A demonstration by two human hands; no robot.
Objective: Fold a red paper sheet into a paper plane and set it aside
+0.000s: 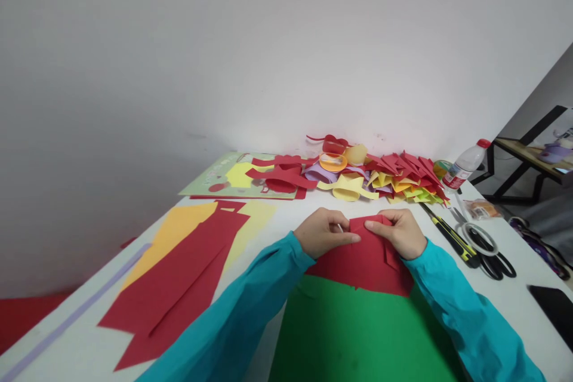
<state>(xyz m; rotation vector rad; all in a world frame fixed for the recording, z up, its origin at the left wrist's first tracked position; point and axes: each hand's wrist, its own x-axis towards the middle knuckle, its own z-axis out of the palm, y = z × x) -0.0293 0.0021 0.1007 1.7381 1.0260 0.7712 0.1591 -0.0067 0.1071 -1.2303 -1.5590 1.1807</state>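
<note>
Both hands are on a piece of red paper (364, 265) in front of me. My left hand (326, 231) pinches its upper left edge between thumb and fingers. At the upper right corner my right hand (400, 231) grips the paper, its thumb pressed on top. A crease or folded strip runs down the right side of the sheet. Beneath it lies a green sheet or mat (358, 334), which shows toward the front of the table.
Red paper sheets (179, 286) and a purple strip (76, 313) lie left. Folded red paper pieces (405, 170) are piled at the back. A utility knife (452, 239), scissors (492, 262), tape roll (480, 239), bottle (465, 166) and black phone-like object (555, 307) lie right.
</note>
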